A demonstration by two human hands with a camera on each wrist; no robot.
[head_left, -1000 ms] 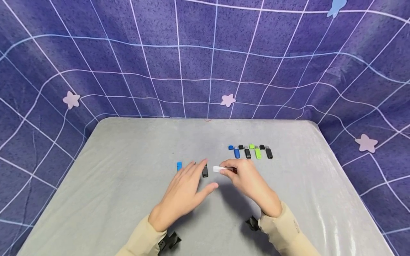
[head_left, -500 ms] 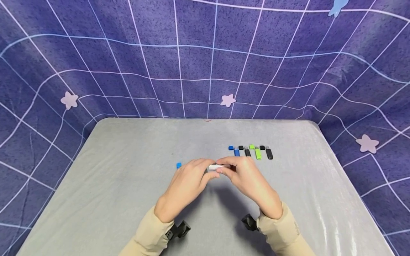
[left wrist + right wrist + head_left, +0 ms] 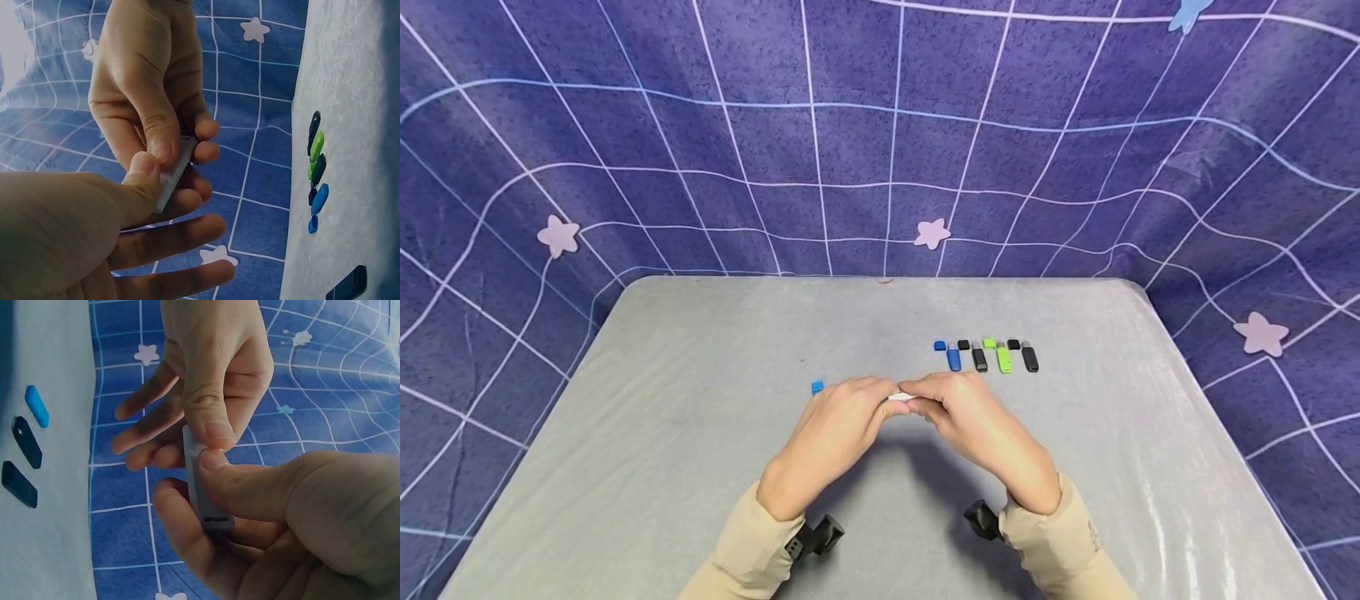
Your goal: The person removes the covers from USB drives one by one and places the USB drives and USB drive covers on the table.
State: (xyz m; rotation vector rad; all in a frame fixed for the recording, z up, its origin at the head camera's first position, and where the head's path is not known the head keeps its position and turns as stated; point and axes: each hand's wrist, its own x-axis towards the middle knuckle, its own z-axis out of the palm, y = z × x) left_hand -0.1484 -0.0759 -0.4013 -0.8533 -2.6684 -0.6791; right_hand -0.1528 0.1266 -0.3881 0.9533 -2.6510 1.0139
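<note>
Between my hands, above the table, is a slim white USB flash drive [image 3: 901,397]. My left hand [image 3: 831,433] pinches one end of it between thumb and index finger, its other fingers spread out in the right wrist view. The other end is held by my right hand [image 3: 977,421], thumb on the flat face and fingers curled beneath. A slot shows in the end of the drive [image 3: 203,494] at my right hand in the right wrist view. Whether its cap is separate cannot be told, as the thumbs cover the middle.
Back right on the grey table [image 3: 700,358] lie uncapped flash drives in a row: a blue one [image 3: 953,357], a green one [image 3: 1003,358] and black ones [image 3: 1030,357], caps beside them. Near my left hand lie a blue drive [image 3: 37,406] and dark drives [image 3: 27,442].
My left hand has moved right from above the drives on the table and now pinches the white drive's free end. The right hand has kept its hold, moving slightly left.
</note>
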